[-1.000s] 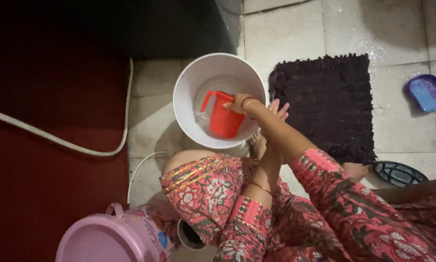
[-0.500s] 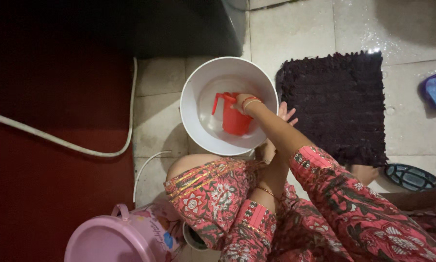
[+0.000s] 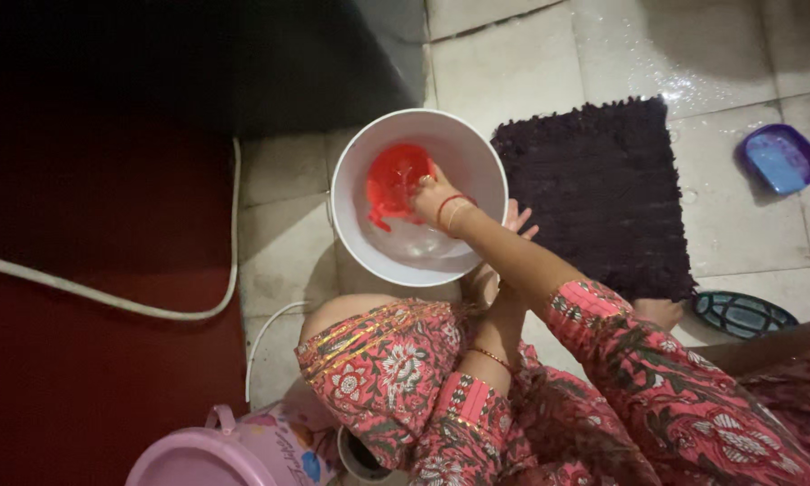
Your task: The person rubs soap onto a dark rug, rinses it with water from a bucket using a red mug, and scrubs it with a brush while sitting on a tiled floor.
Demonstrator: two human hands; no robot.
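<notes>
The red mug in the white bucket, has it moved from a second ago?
Yes. The red mug has tipped and shifted toward the far-left wall of the white bucket, held by the right hand.

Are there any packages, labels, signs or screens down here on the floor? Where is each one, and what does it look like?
No packages, signs or screens show.
Printed decoration on the pink lidded bucket: bottom left beside the person's knee, cursive lettering and a small round blue picture on its pale pink side.
White bucket, where the right hand holds the red mug: plain, no label.
Blue tray at upper right: no label visible.
</notes>
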